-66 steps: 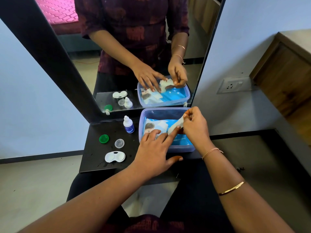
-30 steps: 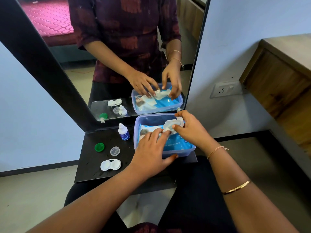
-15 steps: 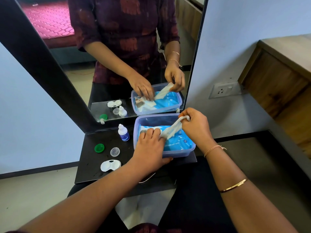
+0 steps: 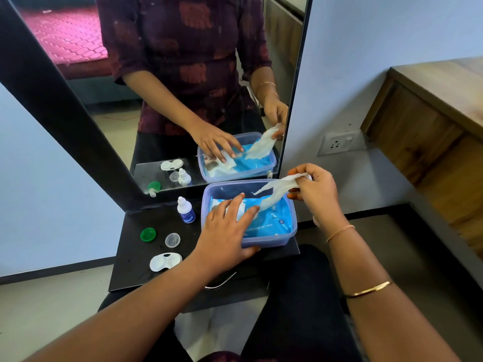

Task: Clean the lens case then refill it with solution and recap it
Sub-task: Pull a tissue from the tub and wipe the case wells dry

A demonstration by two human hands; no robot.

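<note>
A white two-well lens case (image 4: 165, 261) lies uncapped on the black shelf (image 4: 136, 257). Its green cap (image 4: 148, 234) and clear cap (image 4: 172, 240) lie apart behind it. A small white solution bottle (image 4: 185, 211) with a blue label stands further back. My right hand (image 4: 315, 193) pinches a white wet wipe (image 4: 277, 192), stretched up out of the blue wipe pack (image 4: 271, 220) inside a clear plastic box (image 4: 269, 240). My left hand (image 4: 226, 232) lies flat on the pack, fingers spread, pressing it down.
A black-framed mirror (image 4: 183, 87) stands behind the shelf and reflects the box, caps and hands. A wall socket (image 4: 339, 143) sits to the right, beside a wooden cabinet (image 4: 431, 131). The shelf's front edge is near my lap.
My right hand has drawn the wipe up and to the right, farther out of the pack. My left hand stays pressed on the pack.
</note>
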